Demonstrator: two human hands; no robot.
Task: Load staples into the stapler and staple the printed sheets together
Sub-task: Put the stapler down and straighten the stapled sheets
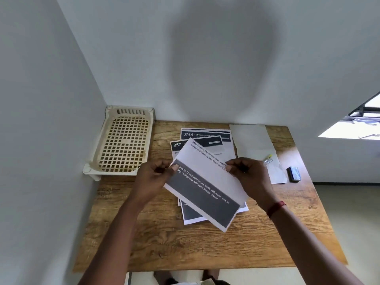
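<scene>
A printed sheet (205, 188) with a dark band and white text is held tilted above the wooden table (144, 233). My left hand (153, 179) pinches its left edge and my right hand (249, 177) pinches its right edge. Under it lie other printed sheets (205, 136), headed 3784 and 957, fanned loosely on the table. A small stapler (268, 160) with a yellow tip lies on a blank white paper (255, 145) just right of my right hand. A small dark staple box (294, 174) sits further right.
A cream plastic lattice tray (123, 142) stands in the back left corner against the walls. White walls close the table at the back and left. The table's right edge drops to the floor (349, 223).
</scene>
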